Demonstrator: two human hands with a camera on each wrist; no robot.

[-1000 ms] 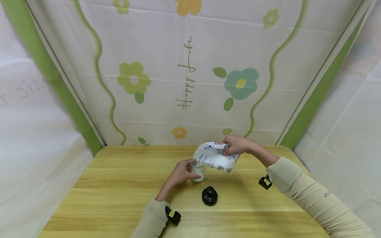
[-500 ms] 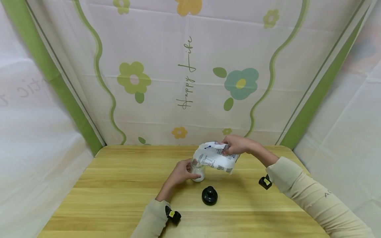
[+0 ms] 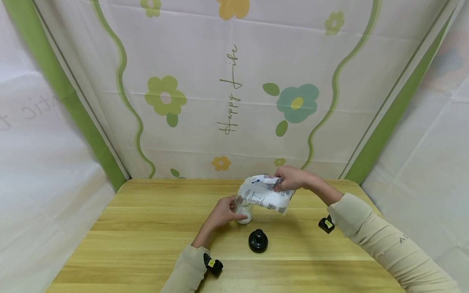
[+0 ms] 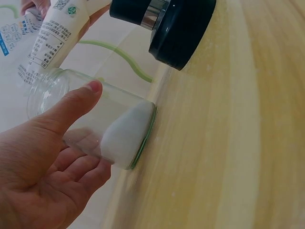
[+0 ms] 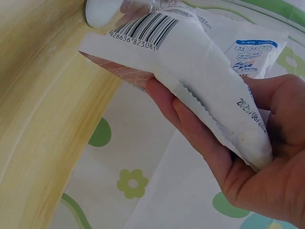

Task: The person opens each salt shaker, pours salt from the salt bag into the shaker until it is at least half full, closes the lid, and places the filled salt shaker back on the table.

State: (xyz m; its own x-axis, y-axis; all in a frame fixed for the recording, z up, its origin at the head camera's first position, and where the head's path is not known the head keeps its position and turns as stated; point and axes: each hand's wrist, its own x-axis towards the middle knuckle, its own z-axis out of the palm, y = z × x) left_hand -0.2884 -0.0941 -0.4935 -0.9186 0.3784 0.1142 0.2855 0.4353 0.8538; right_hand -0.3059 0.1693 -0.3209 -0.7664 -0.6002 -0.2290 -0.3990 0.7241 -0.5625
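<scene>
A clear glass jar [image 4: 112,112] stands on the table, partly filled with white, salt-like contents that slope to one side in the left wrist view. My left hand [image 3: 222,212] grips it, thumb on one side and fingers on the other. Above the jar's mouth, my right hand [image 3: 292,178] holds a white printed bag [image 3: 264,193], tilted with its torn end at the jar's opening. The right wrist view shows fingers and thumb curled round the bag, whose barcode faces the camera. Whether anything is flowing out cannot be made out.
A black lid [image 3: 258,241] with a raised knob lies on the wooden table [image 3: 146,244], just in front of the jar. Behind the table hangs a white curtain [image 3: 205,122] with flowers, and similar cloth lines both sides.
</scene>
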